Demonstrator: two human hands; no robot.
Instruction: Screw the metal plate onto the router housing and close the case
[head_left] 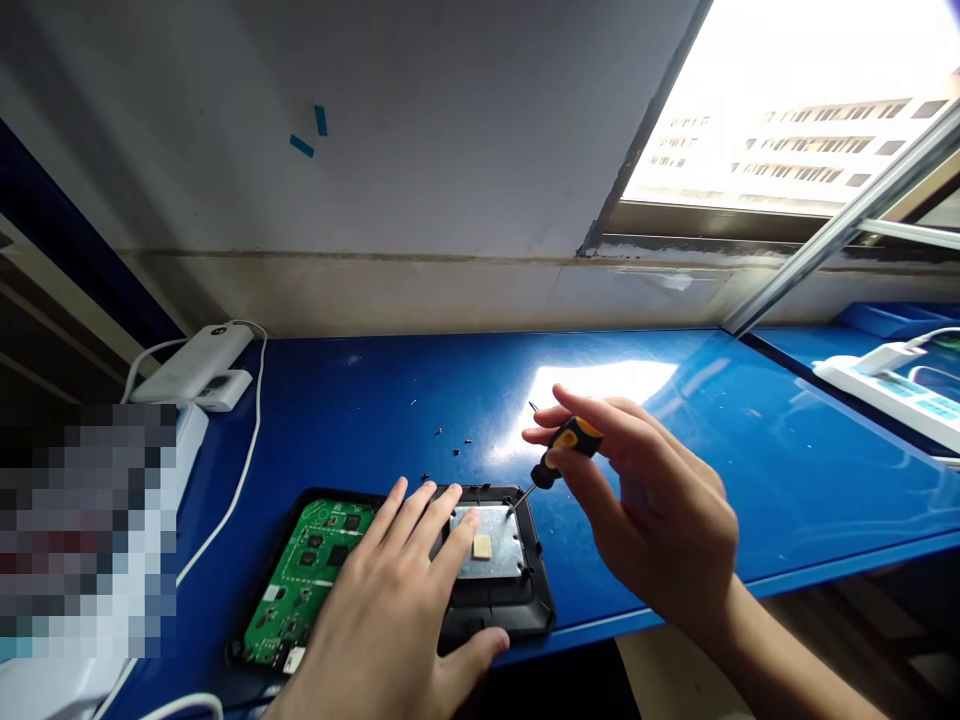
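clearly, the work stood partway: the black casing (525, 613) lay open on the desk (337, 380), with the green circuit board (300, 570) bare on its left side and the metal plate (499, 565), bearing a pale square pad (481, 547), seated on its right. your right hand (660, 500) pinched the screwdriver (576, 440) between thumb and forefinger, the other fingers loosely extended, and the tip reached the plate's far right corner; whether a screw sat under it was too small to tell. your left hand (412, 590) was spread nearly flat, gripping nothing, resting across the middle of the casing, so what lay beneath was hidden. a few small screws (456, 452) lay loose just beyond the casing, though you could not tell whether they had come out or were waiting. opening looked done, while work at the plate's corner seemed unfinished.
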